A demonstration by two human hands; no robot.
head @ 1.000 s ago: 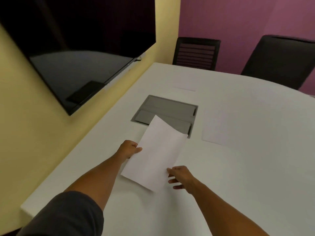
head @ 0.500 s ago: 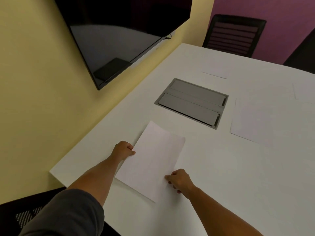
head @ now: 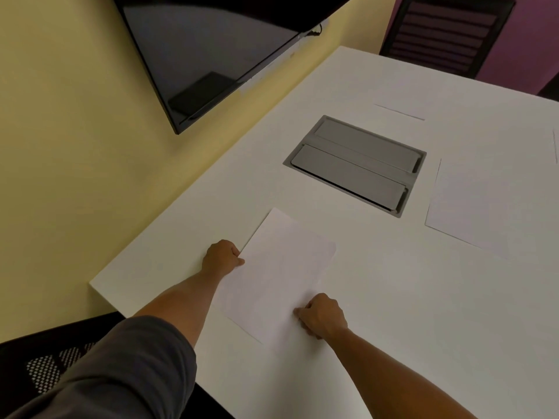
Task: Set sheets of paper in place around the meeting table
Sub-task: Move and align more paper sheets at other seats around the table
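A white sheet of paper (head: pixel 278 276) lies nearly flat on the white meeting table (head: pixel 393 313), close to its near left corner. My left hand (head: pixel 222 257) pinches the sheet's left edge. My right hand (head: pixel 322 317) grips its near right edge, fingers curled. A second sheet (head: pixel 472 207) lies flat to the right of the grey cable hatch (head: pixel 355 166). The edge of a third sheet (head: pixel 399 111) shows farther back, and another sheet's edge (head: pixel 556 146) at the right border.
A dark wall screen (head: pixel 211 49) hangs on the yellow wall left of the table. A black chair (head: pixel 444 34) stands at the far side before a purple wall. Another black mesh chair (head: pixel 48 364) sits under my left arm at the near corner.
The sheet came down from a raised, tilted hold over the hatch to rest low on the table nearer me. The view swung left and down.
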